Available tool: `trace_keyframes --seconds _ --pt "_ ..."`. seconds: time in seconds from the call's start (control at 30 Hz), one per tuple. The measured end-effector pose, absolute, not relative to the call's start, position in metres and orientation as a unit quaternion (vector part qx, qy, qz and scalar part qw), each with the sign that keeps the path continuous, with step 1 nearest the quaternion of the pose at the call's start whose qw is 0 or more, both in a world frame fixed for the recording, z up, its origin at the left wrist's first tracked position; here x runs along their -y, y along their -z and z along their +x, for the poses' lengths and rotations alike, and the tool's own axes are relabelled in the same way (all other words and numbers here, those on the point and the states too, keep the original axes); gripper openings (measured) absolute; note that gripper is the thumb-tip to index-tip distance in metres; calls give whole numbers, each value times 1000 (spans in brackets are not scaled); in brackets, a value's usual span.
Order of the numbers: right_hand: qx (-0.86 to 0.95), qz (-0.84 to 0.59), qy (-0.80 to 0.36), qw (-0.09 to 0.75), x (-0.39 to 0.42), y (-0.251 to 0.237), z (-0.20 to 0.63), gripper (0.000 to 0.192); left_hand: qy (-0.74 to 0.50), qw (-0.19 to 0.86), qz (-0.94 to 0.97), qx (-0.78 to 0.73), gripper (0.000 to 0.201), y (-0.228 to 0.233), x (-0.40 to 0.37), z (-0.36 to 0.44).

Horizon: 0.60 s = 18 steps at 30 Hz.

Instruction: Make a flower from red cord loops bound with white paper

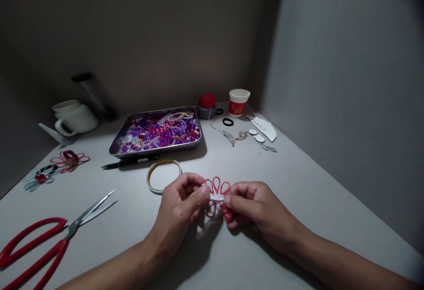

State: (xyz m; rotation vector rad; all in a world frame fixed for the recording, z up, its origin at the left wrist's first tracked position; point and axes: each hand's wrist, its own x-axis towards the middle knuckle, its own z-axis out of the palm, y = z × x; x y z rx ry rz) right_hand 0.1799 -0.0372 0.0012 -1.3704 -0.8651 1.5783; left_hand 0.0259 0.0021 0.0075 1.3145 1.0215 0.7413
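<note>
Between my hands is a red cord flower (216, 185) made of several loops, with a white strip (217, 197) lying across its middle. My left hand (183, 206) pinches the flower and the strip's left end between thumb and fingers. On the other side, my right hand (255, 204) grips the strip's right end and the lower right loops. The fingertips cover both ends of the strip. A roll of tape (149, 184) lies on the table just beyond my left hand.
Open red-handled scissors (74, 228) lie at the left. Behind stand a bead tray (155, 151), a pen (130, 162), yarn balls (207, 106) and a paper cup (239, 103). Finished-looking cord flowers (70, 161) sit far left, near a white pot (77, 118). A wall borders the right.
</note>
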Motion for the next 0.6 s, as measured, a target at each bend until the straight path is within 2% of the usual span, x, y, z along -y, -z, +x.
trace_keyframes --seconds 0.1,0.17,0.33,0.6 --pt "357 -575 -618 400 38 -1 179 8 -359 469 669 -451 12 -8 7 23" --pt "376 -581 -611 385 39 -1 177 7 -324 436 723 -428 14 -6 12 22" --pt "408 -592 -599 353 38 -3 176 11 -217 536 654 -487 18 -3 9 27" --pt "435 -611 -571 335 38 -3 173 14 -156 592 594 -523 18 -8 0 32"
